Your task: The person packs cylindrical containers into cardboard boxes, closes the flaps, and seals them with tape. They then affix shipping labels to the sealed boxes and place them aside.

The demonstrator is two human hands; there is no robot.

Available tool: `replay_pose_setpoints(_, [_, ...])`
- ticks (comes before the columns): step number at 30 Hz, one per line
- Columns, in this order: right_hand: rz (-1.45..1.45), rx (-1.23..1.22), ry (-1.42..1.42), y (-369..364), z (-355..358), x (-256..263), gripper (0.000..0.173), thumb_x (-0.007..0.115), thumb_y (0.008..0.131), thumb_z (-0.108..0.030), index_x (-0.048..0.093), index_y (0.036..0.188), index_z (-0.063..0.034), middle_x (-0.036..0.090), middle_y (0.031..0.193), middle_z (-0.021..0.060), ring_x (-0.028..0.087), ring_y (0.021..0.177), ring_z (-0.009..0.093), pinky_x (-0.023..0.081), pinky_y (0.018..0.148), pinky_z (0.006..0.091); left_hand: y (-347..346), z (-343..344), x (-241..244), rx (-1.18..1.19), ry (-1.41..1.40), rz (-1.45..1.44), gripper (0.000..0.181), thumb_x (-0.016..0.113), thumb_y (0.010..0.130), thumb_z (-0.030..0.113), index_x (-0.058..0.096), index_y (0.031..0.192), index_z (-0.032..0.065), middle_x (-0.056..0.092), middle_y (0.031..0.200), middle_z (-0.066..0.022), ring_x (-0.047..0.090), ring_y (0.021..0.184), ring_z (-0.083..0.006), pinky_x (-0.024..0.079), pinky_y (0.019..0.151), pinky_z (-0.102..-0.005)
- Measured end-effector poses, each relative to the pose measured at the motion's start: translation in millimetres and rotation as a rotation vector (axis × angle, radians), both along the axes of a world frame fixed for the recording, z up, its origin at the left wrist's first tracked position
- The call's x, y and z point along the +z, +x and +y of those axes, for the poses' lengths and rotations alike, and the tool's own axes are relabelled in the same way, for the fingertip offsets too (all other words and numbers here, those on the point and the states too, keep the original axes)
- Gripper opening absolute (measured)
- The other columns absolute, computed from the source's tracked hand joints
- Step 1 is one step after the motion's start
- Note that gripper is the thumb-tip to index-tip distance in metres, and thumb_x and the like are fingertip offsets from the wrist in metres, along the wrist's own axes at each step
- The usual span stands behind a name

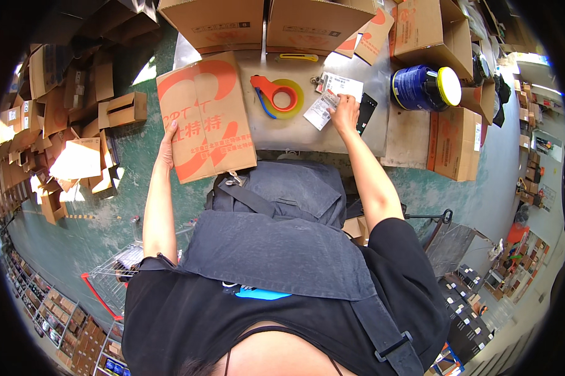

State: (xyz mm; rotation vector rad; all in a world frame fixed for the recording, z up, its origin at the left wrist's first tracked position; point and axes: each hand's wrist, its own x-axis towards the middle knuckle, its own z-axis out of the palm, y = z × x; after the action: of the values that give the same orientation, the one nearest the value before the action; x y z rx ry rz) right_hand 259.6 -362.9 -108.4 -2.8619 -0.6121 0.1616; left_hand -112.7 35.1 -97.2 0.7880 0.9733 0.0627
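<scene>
My left hand [168, 141] grips the left edge of a flattened cardboard carton [212, 150] with orange print, tilted over the table's left front. The fingertips and thumb of my right hand [346, 114] are on the upper right end of a white printed label [319, 113]. Beneath and behind it lie more white printed labels [350, 86], and a black phone [368, 110] is partly hidden beside that hand. Between the hands, an orange tape dispenser [262, 82] with a roll of yellowish tape [295, 108] rests on the metal tabletop [282, 136].
A yellow box cutter [299, 57] lies behind the tape. Two open cartons [226, 28] stand at the back. Rightward are a blue tub with a yellow lid [414, 88] and a carton [456, 143]. Loose boxes [75, 157] heap at left; a wire cart [115, 277] stands behind my left arm.
</scene>
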Motion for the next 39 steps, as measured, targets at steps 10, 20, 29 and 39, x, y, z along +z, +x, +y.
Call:
replay_pose_setpoints(10, [0.275,0.027,0.519,-5,1,14,0.02,0.074,0.079,-0.012,0.067,0.096,-0.0039,0.069,0.092,0.0085,0.068,0.089,0.022,0.053,0.08,0.0349,42,-73,100,-0.183,1.438,0.209,0.075,0.071,0.091,0.023,0.033,0.152,0.0018,0.035,0.156,-0.019,0.031,0.147,-0.0316,0.024,0.121,-0.0416])
replay_pose_setpoints(20, [1.07,0.013,1.289,-133,119,187,0.022,0.067,0.096,-0.012,0.06,0.113,-0.0001,0.069,0.098,0.0046,0.065,0.087,0.01,0.055,0.073,0.0243,109,-163,185,-0.088,0.5,-0.353,0.083,0.071,0.085,0.001,0.025,0.154,0.0058,0.058,0.132,-0.013,0.058,0.121,-0.0203,0.047,0.104,-0.0368])
replay_pose_setpoints(29, [1.213,0.073,1.024,-170,117,194,0.013,0.067,0.094,-0.013,0.065,0.099,-0.0015,0.066,0.081,0.0001,0.059,0.07,0.005,0.048,0.06,0.0205,105,-143,202,0.238,0.364,-0.353,0.057,0.068,0.088,0.001,0.039,0.136,0.0006,0.06,0.125,-0.0128,0.062,0.114,-0.0193,0.052,0.099,-0.035])
replay_pose_setpoints(39, [1.178,0.096,1.009,-169,117,200,0.01,0.066,0.094,-0.011,0.065,0.099,-0.0027,0.065,0.078,-0.0008,0.057,0.067,0.003,0.046,0.055,0.0197,103,-145,198,0.224,0.389,-0.326,0.056,0.066,0.09,0.001,0.038,0.139,0.0014,0.057,0.128,-0.0118,0.06,0.116,-0.0201,0.052,0.1,-0.0367])
